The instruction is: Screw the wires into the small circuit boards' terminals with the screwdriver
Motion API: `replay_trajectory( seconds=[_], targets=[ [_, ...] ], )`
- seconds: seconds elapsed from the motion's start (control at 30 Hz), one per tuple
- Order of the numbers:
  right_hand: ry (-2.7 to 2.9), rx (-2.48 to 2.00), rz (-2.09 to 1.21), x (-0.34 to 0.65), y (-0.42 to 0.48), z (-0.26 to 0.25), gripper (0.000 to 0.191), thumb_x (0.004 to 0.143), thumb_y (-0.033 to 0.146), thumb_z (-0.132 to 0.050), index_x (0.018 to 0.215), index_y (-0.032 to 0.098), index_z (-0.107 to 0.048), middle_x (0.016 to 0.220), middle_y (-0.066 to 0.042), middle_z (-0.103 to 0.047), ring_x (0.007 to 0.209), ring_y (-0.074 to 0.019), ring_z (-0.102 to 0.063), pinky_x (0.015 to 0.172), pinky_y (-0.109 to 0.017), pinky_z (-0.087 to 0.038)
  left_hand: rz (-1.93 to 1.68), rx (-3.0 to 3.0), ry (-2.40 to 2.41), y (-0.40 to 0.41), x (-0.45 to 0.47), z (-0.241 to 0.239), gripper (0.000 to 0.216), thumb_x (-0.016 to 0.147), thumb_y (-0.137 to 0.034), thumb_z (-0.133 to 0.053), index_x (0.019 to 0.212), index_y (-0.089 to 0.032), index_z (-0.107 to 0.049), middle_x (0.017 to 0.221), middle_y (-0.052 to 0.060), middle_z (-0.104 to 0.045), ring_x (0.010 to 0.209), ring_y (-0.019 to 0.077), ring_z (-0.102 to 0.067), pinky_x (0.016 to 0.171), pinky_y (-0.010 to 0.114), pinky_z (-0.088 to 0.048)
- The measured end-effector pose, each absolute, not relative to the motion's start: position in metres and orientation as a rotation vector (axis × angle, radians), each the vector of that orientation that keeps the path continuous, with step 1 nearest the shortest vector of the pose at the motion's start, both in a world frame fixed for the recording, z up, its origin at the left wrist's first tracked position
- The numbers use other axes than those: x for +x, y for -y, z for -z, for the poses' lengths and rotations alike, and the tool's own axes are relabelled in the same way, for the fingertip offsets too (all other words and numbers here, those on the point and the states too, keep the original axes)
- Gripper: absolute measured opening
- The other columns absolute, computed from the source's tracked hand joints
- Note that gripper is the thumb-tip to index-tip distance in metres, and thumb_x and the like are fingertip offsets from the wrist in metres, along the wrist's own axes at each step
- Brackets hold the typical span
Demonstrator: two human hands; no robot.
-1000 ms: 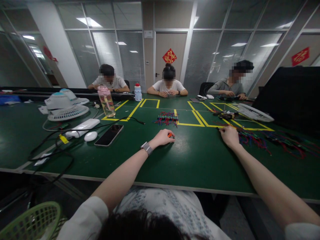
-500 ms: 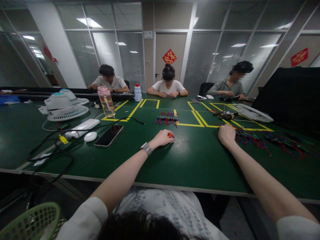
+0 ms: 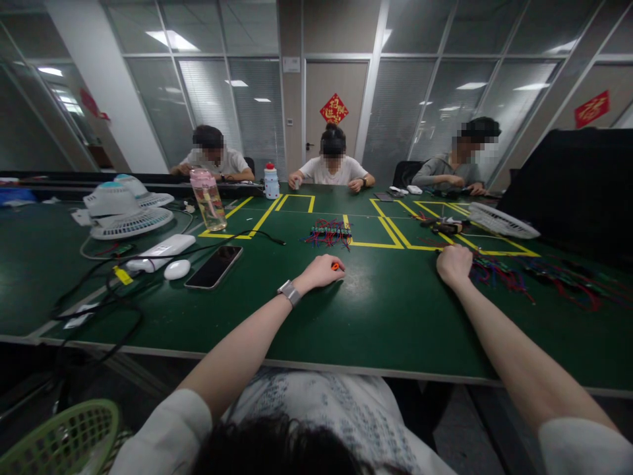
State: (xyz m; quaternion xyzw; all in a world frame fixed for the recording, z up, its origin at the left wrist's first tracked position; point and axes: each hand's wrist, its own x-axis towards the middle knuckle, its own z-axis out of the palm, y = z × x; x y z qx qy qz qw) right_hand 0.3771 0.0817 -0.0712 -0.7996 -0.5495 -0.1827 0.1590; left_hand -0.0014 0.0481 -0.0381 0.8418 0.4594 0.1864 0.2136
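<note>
My left hand rests low over the green table, its fingers closed on a small orange loop-shaped piece; the rest of that piece is hidden. Just beyond it lies a row of small green circuit boards with red and blue wires. Over on the right, my right hand is curled in a fist on the table, at the left end of another bunch of wired boards. Its fingertips face away, and whatever they hold is hidden.
Dark hand tools and a white fan lie beyond my right hand. Leftward are a phone, white case, power strip, cables, bottle and fans. Yellow tape marks the table. Three people sit opposite.
My right hand has shifted slightly right along the table. The left hand stays put with the orange piece. The person opposite in the middle has moved their hands apart.
</note>
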Motion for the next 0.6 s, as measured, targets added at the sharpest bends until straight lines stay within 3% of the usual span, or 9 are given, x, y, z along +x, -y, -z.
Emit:
replay_trajectory(
  seconds=[0.4,0.6],
  targets=[
    [1.438,-2.441,0.624,0.3846,-0.0814,0.0705,0.036,0.089,0.018,-0.042,0.091,-0.002,-0.072,0.09,-0.027,-0.067,0.09,-0.0332,-0.062,0.074,-0.036,-0.044,-0.511,2.325,-1.277,-0.0456,-0.0007,0.0353,0.028,0.079,-0.033,-0.061,0.1,-0.019,-0.072,0.105,0.007,-0.071,0.095,0.0206,-0.065,0.086,0.027,-0.048],
    [1.398,-2.444,0.642,0.3848,-0.0821,0.0725,0.037,0.088,0.022,-0.044,0.092,-0.001,-0.072,0.095,-0.028,-0.066,0.1,-0.0373,-0.057,0.081,-0.043,-0.042,-0.513,2.327,-1.268,-0.0461,-0.0014,0.0359,0.029,0.079,-0.033,-0.06,0.101,-0.018,-0.072,0.107,0.007,-0.071,0.096,0.0205,-0.065,0.087,0.027,-0.048]
  ],
)
